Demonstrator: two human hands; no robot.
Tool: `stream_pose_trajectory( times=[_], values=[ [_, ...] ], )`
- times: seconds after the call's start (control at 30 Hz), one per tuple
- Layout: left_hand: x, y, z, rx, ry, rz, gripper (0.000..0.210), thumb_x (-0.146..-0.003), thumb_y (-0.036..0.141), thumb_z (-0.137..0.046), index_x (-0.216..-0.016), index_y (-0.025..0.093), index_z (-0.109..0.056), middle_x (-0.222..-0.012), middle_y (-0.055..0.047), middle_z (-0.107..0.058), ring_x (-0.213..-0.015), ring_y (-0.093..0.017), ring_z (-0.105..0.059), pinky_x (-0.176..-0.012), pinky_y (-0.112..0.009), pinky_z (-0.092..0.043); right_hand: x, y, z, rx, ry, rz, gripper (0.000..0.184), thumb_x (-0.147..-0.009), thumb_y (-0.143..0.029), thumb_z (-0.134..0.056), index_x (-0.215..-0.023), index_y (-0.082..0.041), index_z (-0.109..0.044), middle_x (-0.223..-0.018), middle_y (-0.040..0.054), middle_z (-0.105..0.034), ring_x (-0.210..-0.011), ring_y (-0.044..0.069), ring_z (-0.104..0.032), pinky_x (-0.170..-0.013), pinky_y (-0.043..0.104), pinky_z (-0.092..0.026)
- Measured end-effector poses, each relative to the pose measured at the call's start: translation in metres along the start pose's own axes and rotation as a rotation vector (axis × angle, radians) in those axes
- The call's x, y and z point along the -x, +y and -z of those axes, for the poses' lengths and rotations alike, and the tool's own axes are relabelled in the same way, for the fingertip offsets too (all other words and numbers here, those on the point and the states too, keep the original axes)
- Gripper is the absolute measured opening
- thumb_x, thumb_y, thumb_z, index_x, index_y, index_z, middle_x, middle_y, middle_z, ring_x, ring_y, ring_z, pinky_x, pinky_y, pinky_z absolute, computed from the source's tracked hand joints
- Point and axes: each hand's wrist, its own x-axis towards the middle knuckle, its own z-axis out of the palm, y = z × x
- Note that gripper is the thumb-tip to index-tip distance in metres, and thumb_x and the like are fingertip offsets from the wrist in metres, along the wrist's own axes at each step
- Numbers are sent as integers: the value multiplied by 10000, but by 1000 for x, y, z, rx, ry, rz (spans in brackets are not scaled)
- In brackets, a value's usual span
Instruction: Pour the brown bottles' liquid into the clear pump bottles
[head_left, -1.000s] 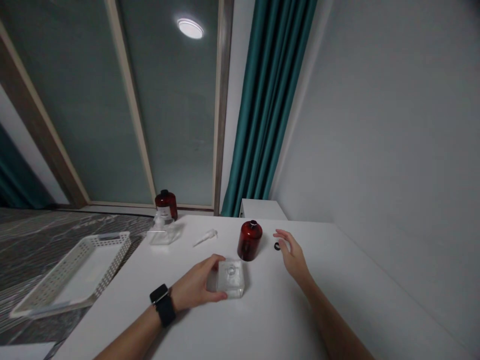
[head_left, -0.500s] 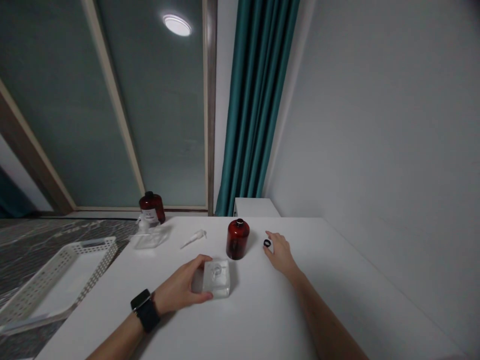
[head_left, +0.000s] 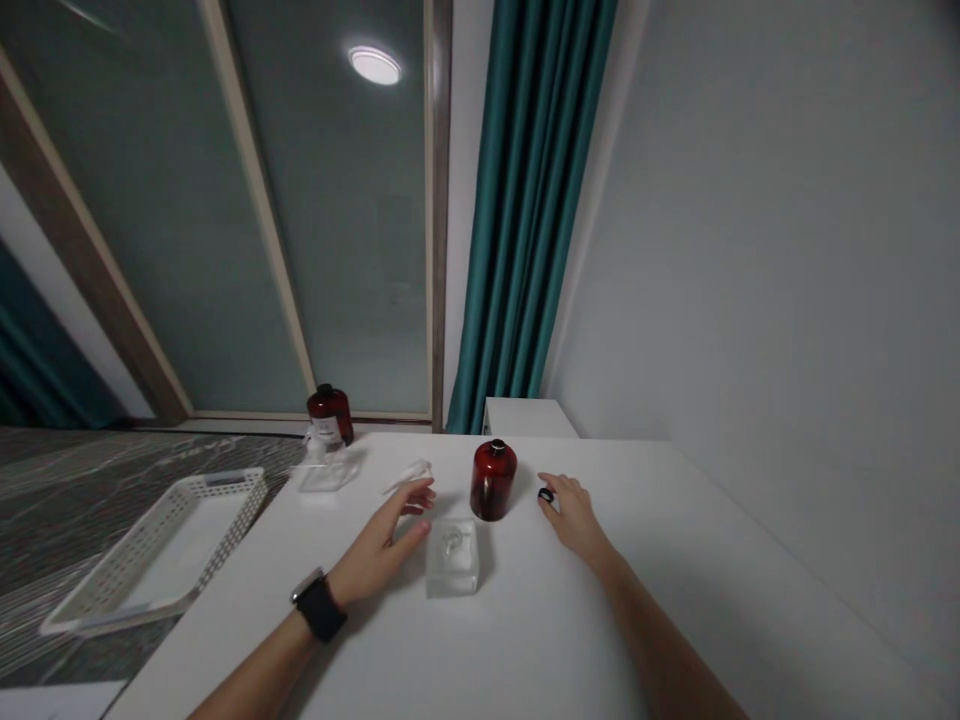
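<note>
My left hand (head_left: 386, 550), with a dark watch on its wrist, hovers with fingers apart and holds nothing. Just right of it a clear, square glass-like container (head_left: 452, 558) with a round opening on top sits on the white table (head_left: 525, 640). Beyond the fingertips lies a white pump head (head_left: 411, 474), partly covered by the hand. A brown-red bottle (head_left: 493, 482) stands upright behind the clear container. To the bottle's right, my right hand (head_left: 574, 515) pinches a small black ring-shaped cap (head_left: 545, 494) between thumb and fingers.
At the table's far left corner stand a second brown-red bottle (head_left: 330, 414) with a label and a clear tray (head_left: 328, 474) with a whitish item by it. Lower left is a white perforated basket (head_left: 97, 600). A white cabinet (head_left: 531, 416) sits behind the table, near a green curtain (head_left: 517, 220).
My left hand has let go of the clear container and moved up and away from it, toward the pump head. My right hand still holds the black cap. The view has shifted slightly left.
</note>
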Motion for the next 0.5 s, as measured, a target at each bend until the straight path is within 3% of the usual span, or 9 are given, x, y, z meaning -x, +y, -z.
stream_pose_trajectory(
  times=[0.1, 0.23, 0.37, 0.5],
  values=[
    [-13, 11, 2, -73, 95, -14, 275, -941, 329, -504, -1186, 211, -545, -1203, -102, -608, -1104, -252, -589, -967, -430, -483, 1, -6, -1, -71, 11, 30, 344, -869, -203, -528, -1201, -228, -613, -1079, 95, -688, -1033, 289, -592, -905, 440, -437],
    [-41, 30, 1, -226, 57, -98, 227, -916, 289, -534, -1126, 217, -579, -1126, -76, -628, -1039, -235, -597, -929, -415, -491, 2, -17, -4, -162, 23, 79, 363, -857, -176, -501, -1203, -214, -603, -1090, 98, -681, -1028, 284, -596, -915, 462, -460],
    [-78, 42, -11, -301, 65, -126, 322, -875, 330, -603, -1167, 202, -557, -1095, -78, -618, -1045, -251, -585, -934, -426, -485, 3, -28, -6, -253, 38, 116, 417, -834, -153, -495, -1241, -207, -567, -1064, 93, -667, -997, 263, -614, -914, 461, -494],
    [-107, 40, -30, -323, 80, -69, 479, -787, 412, -703, -1170, 165, -554, -1145, -111, -580, -1105, -293, -547, -973, -460, -458, 6, -34, -6, -350, 58, 126, 454, -839, -143, -474, -1286, -207, -519, -1049, 81, -649, -967, 223, -643, -900, 412, -537]
  ],
)
